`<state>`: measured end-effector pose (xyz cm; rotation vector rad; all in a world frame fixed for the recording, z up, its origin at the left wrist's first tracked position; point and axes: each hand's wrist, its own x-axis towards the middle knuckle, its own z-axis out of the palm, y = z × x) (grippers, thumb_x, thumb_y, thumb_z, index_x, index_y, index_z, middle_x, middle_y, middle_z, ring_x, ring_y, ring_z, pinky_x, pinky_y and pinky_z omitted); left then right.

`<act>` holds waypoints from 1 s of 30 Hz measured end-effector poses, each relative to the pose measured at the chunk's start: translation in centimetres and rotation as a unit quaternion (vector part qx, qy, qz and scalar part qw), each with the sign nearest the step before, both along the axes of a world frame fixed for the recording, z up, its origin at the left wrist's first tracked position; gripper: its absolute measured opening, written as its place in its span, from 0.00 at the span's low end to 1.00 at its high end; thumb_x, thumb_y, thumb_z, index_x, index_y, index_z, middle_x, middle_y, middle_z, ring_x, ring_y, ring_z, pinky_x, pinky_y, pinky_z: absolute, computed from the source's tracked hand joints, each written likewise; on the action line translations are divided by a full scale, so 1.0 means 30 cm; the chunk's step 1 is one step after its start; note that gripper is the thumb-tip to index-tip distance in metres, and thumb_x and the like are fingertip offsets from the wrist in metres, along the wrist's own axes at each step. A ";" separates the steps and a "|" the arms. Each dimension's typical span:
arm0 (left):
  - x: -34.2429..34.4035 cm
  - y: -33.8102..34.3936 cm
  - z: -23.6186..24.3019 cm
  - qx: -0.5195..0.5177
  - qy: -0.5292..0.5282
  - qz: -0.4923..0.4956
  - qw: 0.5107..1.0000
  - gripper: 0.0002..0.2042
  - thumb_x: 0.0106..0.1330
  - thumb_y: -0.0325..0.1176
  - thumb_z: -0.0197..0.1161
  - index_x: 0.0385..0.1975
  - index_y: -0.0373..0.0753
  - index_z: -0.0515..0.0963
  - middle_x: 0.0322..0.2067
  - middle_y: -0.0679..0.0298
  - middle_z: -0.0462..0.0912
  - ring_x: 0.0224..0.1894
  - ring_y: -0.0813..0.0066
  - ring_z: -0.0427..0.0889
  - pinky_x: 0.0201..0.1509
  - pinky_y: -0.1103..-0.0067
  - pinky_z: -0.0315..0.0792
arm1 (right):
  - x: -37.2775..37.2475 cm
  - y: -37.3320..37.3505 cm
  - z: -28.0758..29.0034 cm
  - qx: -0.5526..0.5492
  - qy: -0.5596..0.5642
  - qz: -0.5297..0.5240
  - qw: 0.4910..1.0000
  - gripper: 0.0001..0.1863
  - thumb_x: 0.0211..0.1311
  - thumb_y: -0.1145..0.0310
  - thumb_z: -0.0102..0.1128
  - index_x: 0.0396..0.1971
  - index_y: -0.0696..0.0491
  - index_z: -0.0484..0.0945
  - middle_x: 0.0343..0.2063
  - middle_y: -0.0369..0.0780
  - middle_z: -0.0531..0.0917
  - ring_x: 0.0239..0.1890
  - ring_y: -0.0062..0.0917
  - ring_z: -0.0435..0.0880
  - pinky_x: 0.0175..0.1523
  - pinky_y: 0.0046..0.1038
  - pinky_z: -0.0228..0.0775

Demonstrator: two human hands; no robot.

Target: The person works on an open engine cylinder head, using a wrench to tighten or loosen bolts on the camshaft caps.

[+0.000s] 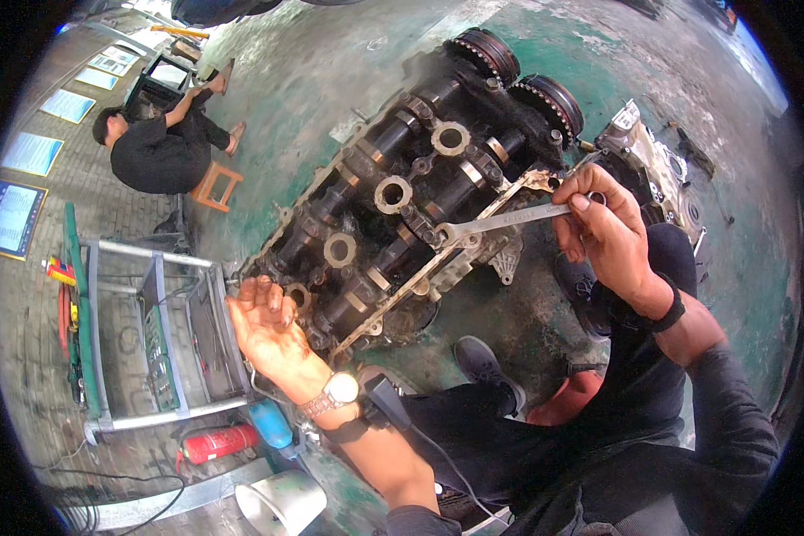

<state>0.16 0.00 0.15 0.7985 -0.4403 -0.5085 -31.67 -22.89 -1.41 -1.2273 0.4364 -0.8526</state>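
A large engine [393,194] with its cylinder head uncovered lies in front of me, its dark camshafts and ring-shaped tube openings showing. My right hand [609,234] pinches the near end of a silver wrench [509,218]. The wrench's open jaw rests at the head's right-hand edge, around or beside a bolt; I cannot tell which. Palm turned up, my left hand [272,335] is by the engine's near left corner, fingers loosely curled and apart, with nothing in it. Two toothed camshaft wheels [549,107] stand at the far end.
A metal-framed tool cart [156,416] stands to the left, with a red fire extinguisher [219,444] and a white bucket [281,502] nearer me. Another engine part [657,165] lies on the floor at right. Farther left, a person [163,147] sits near a small wooden stool [216,186].
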 end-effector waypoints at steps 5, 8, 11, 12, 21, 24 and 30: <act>-0.007 -0.004 0.000 -0.001 -0.007 0.002 1.000 0.20 0.70 0.45 0.49 0.40 0.29 0.74 0.35 0.53 0.77 0.26 0.74 0.68 0.19 0.84 0.64 | 0.031 -0.004 -0.017 0.010 -0.006 0.007 1.000 0.10 0.64 0.68 0.44 0.35 0.59 0.70 0.17 0.40 0.74 0.12 0.16 0.67 0.17 0.16 0.57; -0.007 -0.003 0.001 -0.009 -0.001 -0.002 1.000 0.19 0.70 0.44 0.50 0.39 0.29 0.73 0.36 0.52 0.76 0.26 0.73 0.68 0.19 0.84 0.63 | 0.049 -0.005 -0.020 -0.010 0.008 0.000 1.000 0.09 0.64 0.68 0.45 0.35 0.58 0.71 0.17 0.39 0.75 0.13 0.15 0.67 0.17 0.16 0.57; -0.006 -0.002 0.001 -0.012 0.001 -0.008 1.000 0.17 0.68 0.42 0.52 0.40 0.30 0.71 0.38 0.49 0.76 0.27 0.72 0.67 0.21 0.83 0.63 | 0.057 -0.008 -0.019 -0.015 0.011 -0.013 1.000 0.09 0.64 0.68 0.45 0.35 0.58 0.71 0.17 0.38 0.75 0.13 0.15 0.67 0.18 0.15 0.57; -0.007 0.000 0.001 -0.007 -0.001 -0.001 1.000 0.17 0.68 0.42 0.52 0.40 0.30 0.70 0.38 0.49 0.76 0.27 0.72 0.67 0.21 0.83 0.63 | 0.060 -0.009 -0.018 -0.013 0.010 -0.017 1.000 0.09 0.65 0.68 0.45 0.35 0.58 0.71 0.17 0.38 0.75 0.13 0.15 0.67 0.18 0.15 0.57; -0.024 -0.007 0.010 -0.014 0.007 0.016 1.000 0.17 0.67 0.42 0.53 0.39 0.30 0.70 0.38 0.48 0.77 0.26 0.71 0.68 0.20 0.83 0.62 | 0.044 -0.065 0.015 -0.085 0.094 0.031 0.991 0.09 0.64 0.67 0.50 0.38 0.55 0.73 0.21 0.34 0.76 0.20 0.14 0.71 0.23 0.17 0.61; -0.031 -0.013 0.014 -0.009 0.002 0.028 1.000 0.16 0.67 0.42 0.53 0.38 0.31 0.70 0.38 0.48 0.77 0.26 0.71 0.68 0.20 0.83 0.63 | 0.048 -0.070 0.018 -0.098 0.100 0.037 0.989 0.08 0.65 0.67 0.50 0.38 0.55 0.73 0.21 0.33 0.75 0.20 0.14 0.70 0.22 0.17 0.60; -0.037 -0.018 0.019 -0.009 -0.007 0.022 1.000 0.19 0.70 0.44 0.49 0.38 0.29 0.72 0.36 0.51 0.77 0.26 0.72 0.69 0.20 0.83 0.64 | 0.060 -0.067 0.010 -0.116 0.089 0.013 0.989 0.08 0.68 0.69 0.46 0.38 0.57 0.71 0.19 0.35 0.74 0.14 0.12 0.67 0.20 0.14 0.59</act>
